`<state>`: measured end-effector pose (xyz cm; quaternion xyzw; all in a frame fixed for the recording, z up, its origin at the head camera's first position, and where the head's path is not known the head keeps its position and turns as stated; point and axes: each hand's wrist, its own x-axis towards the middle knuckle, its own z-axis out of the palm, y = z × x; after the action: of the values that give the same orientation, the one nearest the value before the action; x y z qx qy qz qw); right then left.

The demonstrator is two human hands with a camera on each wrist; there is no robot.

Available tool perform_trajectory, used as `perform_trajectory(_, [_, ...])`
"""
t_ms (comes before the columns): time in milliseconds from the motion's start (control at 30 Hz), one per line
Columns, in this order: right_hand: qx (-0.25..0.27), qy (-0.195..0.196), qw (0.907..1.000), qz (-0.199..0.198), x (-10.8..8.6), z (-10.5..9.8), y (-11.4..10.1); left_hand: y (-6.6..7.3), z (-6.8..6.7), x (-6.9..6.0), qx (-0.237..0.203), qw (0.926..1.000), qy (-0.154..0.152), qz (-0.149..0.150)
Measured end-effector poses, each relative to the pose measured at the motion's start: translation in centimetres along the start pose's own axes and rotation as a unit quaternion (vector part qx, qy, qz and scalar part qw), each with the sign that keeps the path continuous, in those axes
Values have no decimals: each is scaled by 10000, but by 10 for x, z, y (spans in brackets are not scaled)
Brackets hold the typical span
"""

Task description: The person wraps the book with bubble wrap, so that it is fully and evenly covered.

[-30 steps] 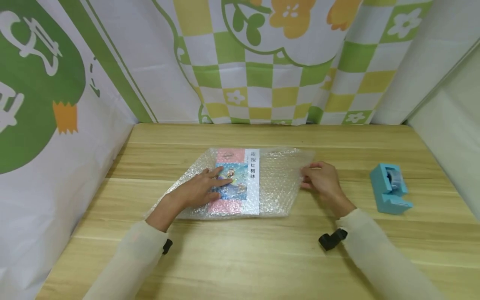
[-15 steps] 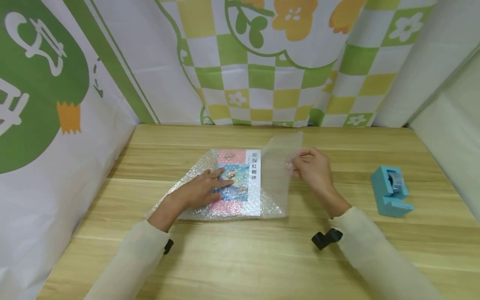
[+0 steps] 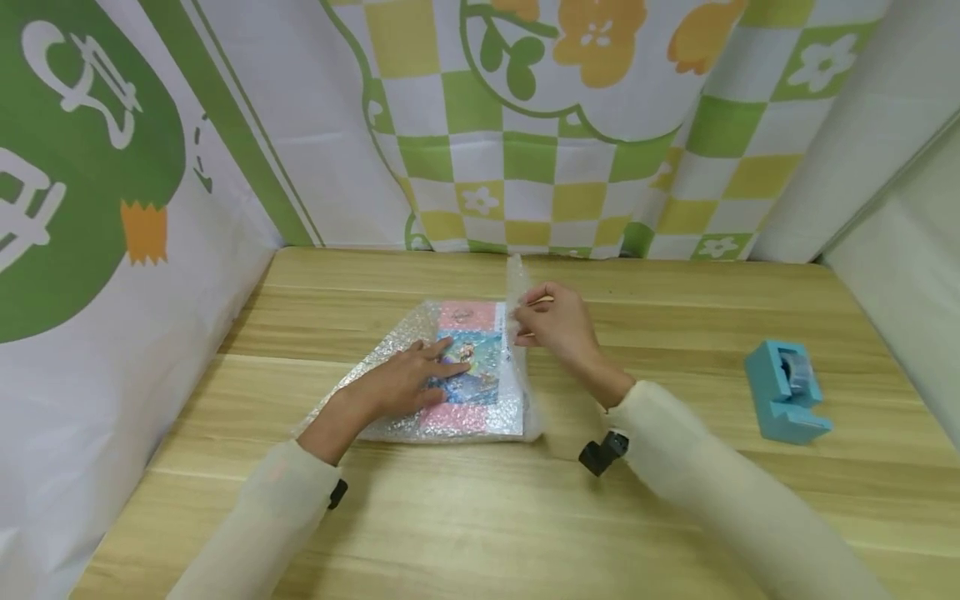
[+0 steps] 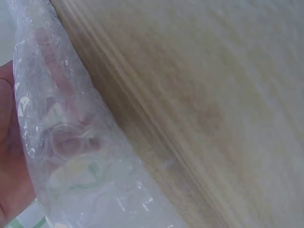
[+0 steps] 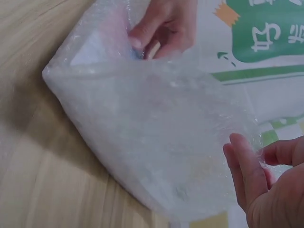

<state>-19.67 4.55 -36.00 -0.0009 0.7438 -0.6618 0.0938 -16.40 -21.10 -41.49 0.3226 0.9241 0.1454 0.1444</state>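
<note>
A book (image 3: 467,412) with a pink, blue and white cover lies under and within clear bubble wrap (image 3: 405,333) on the table. My left hand (image 3: 401,382) rests on the wrapped book with its fingers spread over the blue cover picture. At the book's right side, my right hand (image 3: 558,321) pinches the edge of a raised bubble wrap flap (image 5: 156,128) between thumb and fingers. That flap stands nearly upright and covers part of the book's white right strip. In the left wrist view, the bubble wrap (image 4: 61,123) fills the left side.
A blue tape dispenser (image 3: 783,408) holding a roll of clear tape stands on the right of the wooden table (image 3: 465,517). A patterned curtain (image 3: 525,167) hangs behind the table's far edge, and a printed white sheet (image 3: 195,158) borders the left.
My right hand has moved left and slightly up, lifting the bubble wrap's right end off the table toward the book. The left hand has stayed in place on the book.
</note>
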Motion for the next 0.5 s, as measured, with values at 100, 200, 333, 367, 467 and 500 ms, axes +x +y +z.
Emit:
perform_trajectory(100, [-107,-97,9998,-111,5,15,4,0,0,-1,-45,10000,9,-25])
perform_trajectory(200, [-337,-184,9990,-211,9,26,11,0,0,0,-69,10000,5,-57])
perform_trajectory(333, [-846,-328,9952,-365,13,36,22,0,1,1,-85,9999,14,-96])
perform_trajectory(367, [-1004,-371,9934,-411,14,38,24,-1,1,1,-86,9999,24,-93])
perform_trajectory(467, [-1574,-551,9845,-536,17,40,29,-1,2,1,-63,9999,50,-62])
perform_trajectory(500, [-1745,-621,9811,-568,18,40,31,-1,2,1,-87,9999,51,-76])
